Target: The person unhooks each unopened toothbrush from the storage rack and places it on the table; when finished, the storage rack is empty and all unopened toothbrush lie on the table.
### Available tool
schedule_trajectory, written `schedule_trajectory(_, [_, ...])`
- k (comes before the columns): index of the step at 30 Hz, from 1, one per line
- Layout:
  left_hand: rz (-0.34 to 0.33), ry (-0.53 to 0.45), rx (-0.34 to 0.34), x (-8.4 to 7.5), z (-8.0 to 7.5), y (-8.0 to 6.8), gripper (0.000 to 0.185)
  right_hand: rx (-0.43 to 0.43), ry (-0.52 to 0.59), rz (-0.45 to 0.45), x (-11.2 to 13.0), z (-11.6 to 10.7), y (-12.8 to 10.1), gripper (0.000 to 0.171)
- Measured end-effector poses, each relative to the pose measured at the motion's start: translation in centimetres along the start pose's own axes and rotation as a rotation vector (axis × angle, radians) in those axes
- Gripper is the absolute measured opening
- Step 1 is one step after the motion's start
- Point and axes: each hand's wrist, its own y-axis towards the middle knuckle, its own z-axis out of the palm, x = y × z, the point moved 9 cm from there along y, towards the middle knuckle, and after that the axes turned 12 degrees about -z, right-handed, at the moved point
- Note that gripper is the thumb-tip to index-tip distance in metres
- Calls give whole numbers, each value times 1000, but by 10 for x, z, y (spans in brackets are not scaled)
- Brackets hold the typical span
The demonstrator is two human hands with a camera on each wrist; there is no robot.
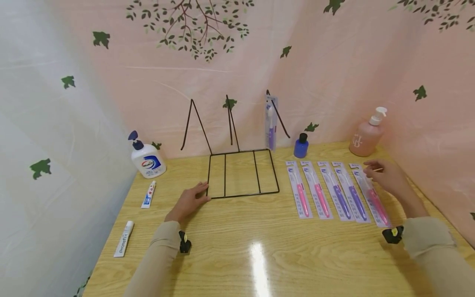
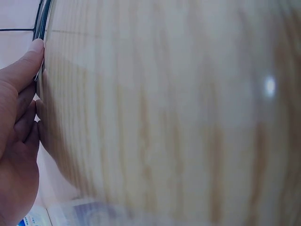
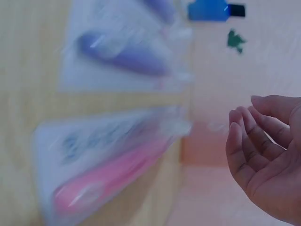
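A black wire rack (image 1: 241, 173) stands at the back middle of the wooden table (image 1: 237, 247), with one packaged purple toothbrush (image 1: 271, 123) hanging from its right upright. My left hand (image 1: 196, 194) lies flat on the table, its straight fingers (image 2: 23, 66) touching the rack's front left corner (image 2: 41, 28). Several packaged toothbrushes, pink and purple, lie in a row to the right of the rack. My right hand (image 1: 372, 171) hovers over the top end of the rightmost pink pack (image 1: 372, 200). Its fingers (image 3: 244, 136) are loosely curled and hold nothing beside the pink pack (image 3: 108, 174).
A white pump bottle (image 1: 147, 159) stands back left, with two toothpaste tubes (image 1: 149, 194) (image 1: 124, 238) lying in front of it. A small blue bottle (image 1: 301, 145) and a pink pump bottle (image 1: 367, 134) stand at the back right. Curtains close in the table's back and sides.
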Motion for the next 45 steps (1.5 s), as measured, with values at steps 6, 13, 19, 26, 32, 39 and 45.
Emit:
schedule_trajectory(6, [0, -3, -4, 0, 0, 0, 60, -68, -13, -76, 43, -1, 20, 40])
schedule_trajectory(13, [1, 6, -12, 0, 0, 0, 60, -111, 44, -185, 93, 12, 43, 39])
schedule_trajectory(19, [-4, 7, -4, -2, 0, -3, 60, -118, 130, -256, 124, 30, 65, 39])
schedule_trajectory(26, [1, 6, -7, -2, 0, -3, 61, -179, 206, -283, 153, 49, 90, 35])
schedule_trajectory(32, [-15, 8, -3, 1, 0, -1, 61, -224, 268, -333, 174, 63, 108, 32])
schedule_trajectory(39, [-12, 13, -3, 2, 0, -3, 60, -248, 357, -334, 193, 79, 125, 36])
schedule_trajectory(45, [-6, 6, -5, 2, 0, -2, 59, -314, 403, -358, 206, 86, 136, 38])
